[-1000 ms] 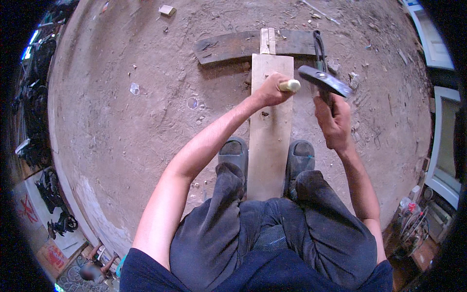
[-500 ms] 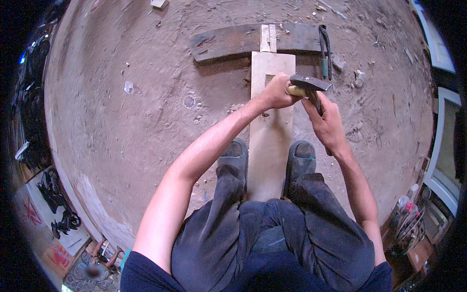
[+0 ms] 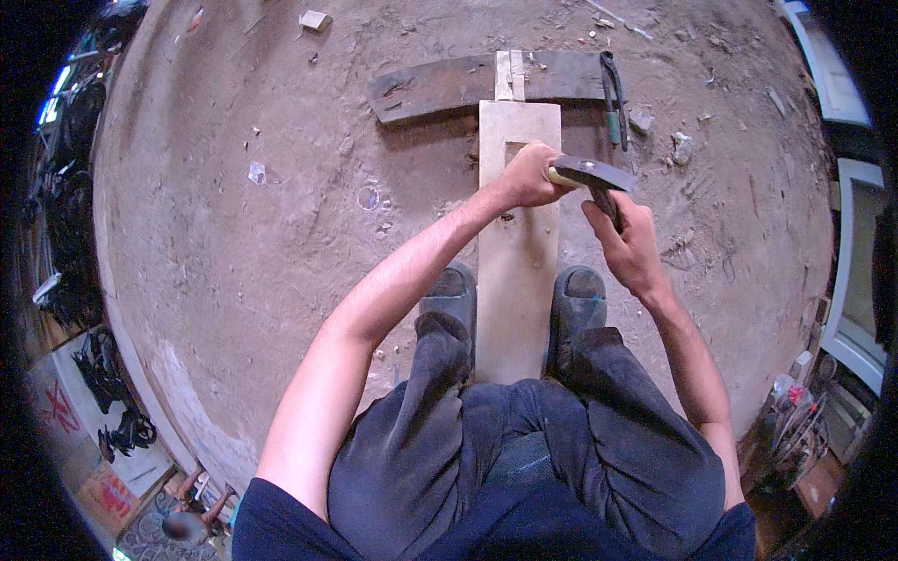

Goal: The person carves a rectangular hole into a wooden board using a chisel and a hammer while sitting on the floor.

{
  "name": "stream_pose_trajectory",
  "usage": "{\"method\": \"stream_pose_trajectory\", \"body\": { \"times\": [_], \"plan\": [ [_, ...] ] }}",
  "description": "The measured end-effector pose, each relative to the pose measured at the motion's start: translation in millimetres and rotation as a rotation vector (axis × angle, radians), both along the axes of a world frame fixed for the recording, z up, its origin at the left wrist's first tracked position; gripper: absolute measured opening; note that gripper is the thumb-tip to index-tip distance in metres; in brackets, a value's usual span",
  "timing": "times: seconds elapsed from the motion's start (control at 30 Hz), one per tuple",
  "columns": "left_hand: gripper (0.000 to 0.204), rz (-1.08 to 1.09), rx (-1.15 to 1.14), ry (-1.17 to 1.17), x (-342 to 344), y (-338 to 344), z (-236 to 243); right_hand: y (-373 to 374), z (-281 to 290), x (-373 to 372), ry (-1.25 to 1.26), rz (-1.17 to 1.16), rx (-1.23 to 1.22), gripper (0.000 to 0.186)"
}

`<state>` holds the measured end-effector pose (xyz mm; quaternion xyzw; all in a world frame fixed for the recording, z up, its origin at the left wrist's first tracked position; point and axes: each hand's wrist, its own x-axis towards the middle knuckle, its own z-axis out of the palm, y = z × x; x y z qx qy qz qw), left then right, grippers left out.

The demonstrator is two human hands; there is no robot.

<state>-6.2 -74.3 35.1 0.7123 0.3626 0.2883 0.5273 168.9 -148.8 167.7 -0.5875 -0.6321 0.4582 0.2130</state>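
Note:
My left hand (image 3: 533,176) is closed around a chisel, whose pale yellow handle end (image 3: 559,177) sticks out to the right; its blade is hidden by my fingers. My right hand (image 3: 629,238) grips the dark handle of a hammer (image 3: 593,172). The hammer head lies right at the handle end, touching it or very close; I cannot tell which. Under my left hand, a pale wooden board (image 3: 519,271) runs from between my legs toward the far side. A rectangular recess (image 3: 514,148) in the board shows just beyond my left hand.
Across the board's far end lies a dark curved plank (image 3: 430,89) with small pale wood strips (image 3: 510,75) on it. Green-handled pincers (image 3: 613,103) rest at its right. My sandaled feet (image 3: 449,294) flank the board. White frames (image 3: 856,262) stand at the right edge.
My view has shifted slightly. The hammer head has moved a little to the right and down relative to my left hand, showing more of its top; both grips are unchanged.

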Motion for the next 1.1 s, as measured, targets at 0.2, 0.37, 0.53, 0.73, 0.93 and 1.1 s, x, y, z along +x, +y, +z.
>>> {"method": "stream_pose_trajectory", "body": {
  "times": [0.2, 0.37, 0.53, 0.73, 0.93, 1.1],
  "plan": [
    [0.016, 0.143, 0.042, -0.156, -8, 10, -5, -9, 2, 3, 0.334, -0.078, 0.373, 0.017],
    [0.021, 0.182, 0.035, -0.122, -11, 12, -4, 9, 7, -10, 0.169, -0.061, 0.261, 0.023],
    [0.025, 0.18, -0.05, -0.146, -8, 13, -10, 21, -7, -9, 0.048, -0.033, 0.151, 0.022],
    [0.026, 0.193, -0.07, -0.157, -3, 20, -14, 27, -10, -10, 0.115, -0.117, 0.012, 0.023],
    [0.024, 0.178, -0.068, -0.18, -4, 19, -16, 24, -12, -14, 0.092, -0.124, 0.014, 0.022],
    [0.02, 0.115, 0.003, -0.145, -10, 14, -9, 13, -10, -13, 0.045, -0.113, 0.011, 0.021]
  ]
}}
